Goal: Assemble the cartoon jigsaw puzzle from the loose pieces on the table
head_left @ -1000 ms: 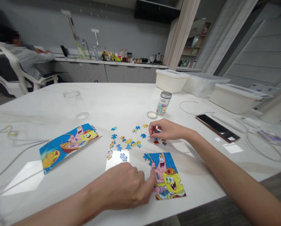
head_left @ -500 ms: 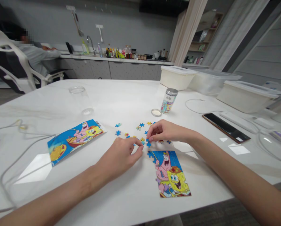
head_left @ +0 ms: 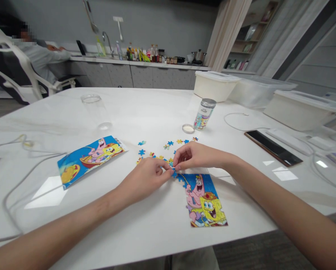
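A partly built cartoon puzzle lies near the front edge of the white table. My left hand and my right hand meet at its top left corner, both with fingers pinched on a small blue puzzle piece. Several loose puzzle pieces lie scattered just behind the hands. A printed reference picture of the same cartoon lies to the left.
A small jar with its lid beside it stands behind the pieces. An empty glass is at the left, a phone and cables at the right, white tubs at the back. A person sits at the far left.
My left hand left the puzzle's lower edge and moved up to the top left corner. My right hand came forward from the loose pieces to meet it.
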Demonstrator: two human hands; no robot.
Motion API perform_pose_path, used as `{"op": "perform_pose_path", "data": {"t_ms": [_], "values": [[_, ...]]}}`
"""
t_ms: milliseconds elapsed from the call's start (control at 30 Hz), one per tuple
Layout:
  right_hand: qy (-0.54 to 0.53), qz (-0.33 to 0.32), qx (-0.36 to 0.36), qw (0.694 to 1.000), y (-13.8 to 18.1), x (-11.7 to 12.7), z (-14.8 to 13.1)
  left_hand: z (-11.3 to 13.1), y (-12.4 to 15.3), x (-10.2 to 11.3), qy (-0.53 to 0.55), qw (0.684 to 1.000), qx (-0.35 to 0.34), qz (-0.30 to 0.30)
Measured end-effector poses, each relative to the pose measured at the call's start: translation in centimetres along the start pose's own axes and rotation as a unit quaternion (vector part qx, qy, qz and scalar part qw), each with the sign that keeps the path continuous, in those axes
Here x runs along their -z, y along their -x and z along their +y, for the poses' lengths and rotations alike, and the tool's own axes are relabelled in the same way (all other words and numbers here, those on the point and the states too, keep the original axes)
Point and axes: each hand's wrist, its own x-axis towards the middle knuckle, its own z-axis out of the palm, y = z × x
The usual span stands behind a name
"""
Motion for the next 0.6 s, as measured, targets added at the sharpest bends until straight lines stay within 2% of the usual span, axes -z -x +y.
{"op": "perform_pose_path", "data": {"t_ms": [200,300,433,600], "values": [[0.039,-0.002,0.009,0.999,-0.1,-0.3,0.0,0.3,0.0,0.1,-0.045,0.999,-0.003,-0.006],[0.058,-0.003,0.014,0.998,-0.1,-0.4,-0.1,0.2,0.1,-0.1,-0.092,0.995,-0.023,0.014],[0.095,0.0,0.016,0.995,-0.2,-0.5,-0.1,-0.7,0.4,-0.3,-0.181,0.975,-0.124,0.025],[0.122,-0.004,0.02,0.992,-0.2,-0.6,0.0,-1.8,0.7,0.6,-0.308,0.912,-0.271,-0.018]]}}
